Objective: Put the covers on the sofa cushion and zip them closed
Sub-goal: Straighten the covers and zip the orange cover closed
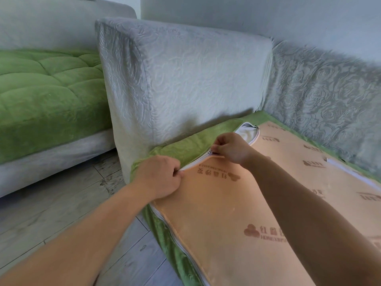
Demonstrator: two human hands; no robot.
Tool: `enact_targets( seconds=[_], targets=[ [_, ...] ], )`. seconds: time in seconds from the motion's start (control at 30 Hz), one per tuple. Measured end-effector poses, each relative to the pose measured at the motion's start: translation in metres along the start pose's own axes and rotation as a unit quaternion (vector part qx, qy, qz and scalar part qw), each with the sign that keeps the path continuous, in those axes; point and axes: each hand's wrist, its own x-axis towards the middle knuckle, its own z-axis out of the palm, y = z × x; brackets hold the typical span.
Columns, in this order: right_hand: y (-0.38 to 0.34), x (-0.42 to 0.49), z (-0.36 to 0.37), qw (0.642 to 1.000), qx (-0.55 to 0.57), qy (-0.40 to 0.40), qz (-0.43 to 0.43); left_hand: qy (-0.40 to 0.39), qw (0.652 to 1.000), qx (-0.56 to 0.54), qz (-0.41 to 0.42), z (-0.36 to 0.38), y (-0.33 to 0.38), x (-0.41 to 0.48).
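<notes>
The cushion (237,203) lay flat on the sofa seat, its peach printed side up. It seemed to run lengthwise along the backrest (329,100), from the armrest (185,79) toward the near right, where it left the frame. Its green cover (185,145) wrapped the sides, and the end being closed faced the armrest. Along that end the zip (195,163) ran from the near-left corner toward the far right. The left hand (160,178) pinched the cover edge at the zip just past the corner, fingers curled tight. The right hand (231,148) pinched the pull (211,152) farther along, fingertips together. Between the hands the teeth were joined; beyond the pull the cover gaped, showing white lining (249,131) up to the far corner. The zip also turned down the near-left side, closed there. The armrest and backrest wore grey fabric embossed with roses and stood close against the cushion's far and right edges, leaving only a narrow green strip beside the zip. To the left, past the armrest, pale wood-look floor (61,203) lay open, and a second sofa (45,89) with a quilted green seat stood well apart at far left. A plain pale wall (247,13) rose behind.
</notes>
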Motion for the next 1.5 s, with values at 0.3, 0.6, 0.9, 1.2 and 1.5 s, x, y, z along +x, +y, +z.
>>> enact_targets(
  seconds=[0.3, 0.6, 0.9, 1.2, 1.5],
  targets=[
    [0.0, 0.003, -0.006, 0.996, -0.031, -0.009, -0.086, 0.002, 0.999, 0.038, -0.03, 0.009, 0.063, 0.057],
    [0.037, 0.022, -0.03, 1.0, -0.014, 0.006, -0.025, -0.031, 0.999, 0.028, 0.028, 0.017, 0.055, 0.061],
    [0.068, 0.061, -0.065, 1.0, 0.008, 0.008, 0.023, -0.098, 0.994, 0.054, -0.011, 0.011, 0.064, 0.074],
    [0.055, 0.066, -0.081, 0.999, 0.009, 0.009, -0.03, -0.018, 0.997, 0.021, -0.068, 0.035, 0.122, 0.131],
    [0.087, 0.086, -0.08, 0.999, 0.035, 0.008, 0.028, -0.022, 0.998, 0.057, -0.002, 0.054, 0.122, 0.152]
  ],
)
